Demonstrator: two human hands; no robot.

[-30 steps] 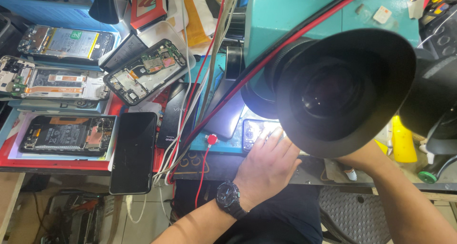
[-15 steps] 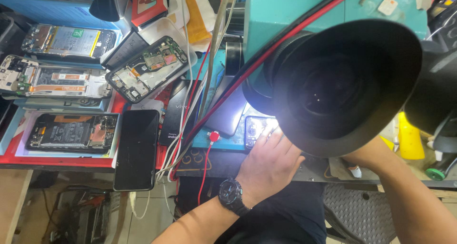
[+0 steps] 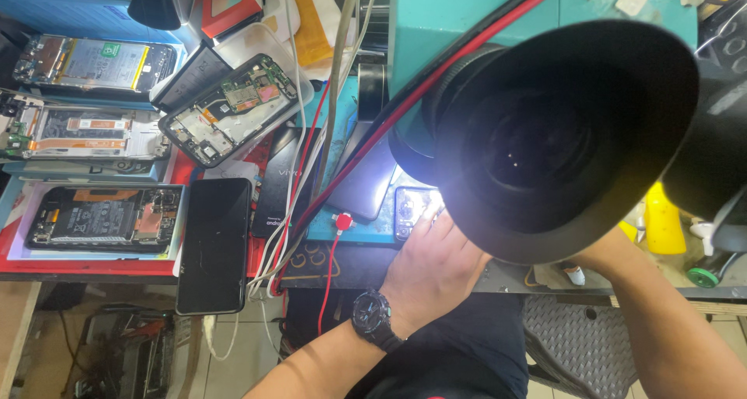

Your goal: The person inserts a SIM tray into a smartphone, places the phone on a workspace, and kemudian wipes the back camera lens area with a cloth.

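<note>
The left hand [image 3: 432,270], with a dark watch [image 3: 375,330] at the wrist, lay flat with loosely spread fingers on the small opened phone [image 3: 411,210] under the bright lamp, steadying it rather than gripping it. That phone sat at the near edge of the bench [image 3: 350,263], on the teal mat [image 3: 342,228]. Compared with a second earlier, the hand had crept slightly farther onto the phone, and the view had swung so the big black eyepiece hood [image 3: 560,134] filled more of the picture. The right hand was hidden behind that hood; only its forearm [image 3: 669,321] showed, so I cannot tell whether it was open or holding something. Room was tight: red and white cables [image 3: 311,181] ran just left of the phone, and a black phone [image 3: 214,243] overhung the near edge beside opened handsets [image 3: 101,216] toward the far left corner.
</note>
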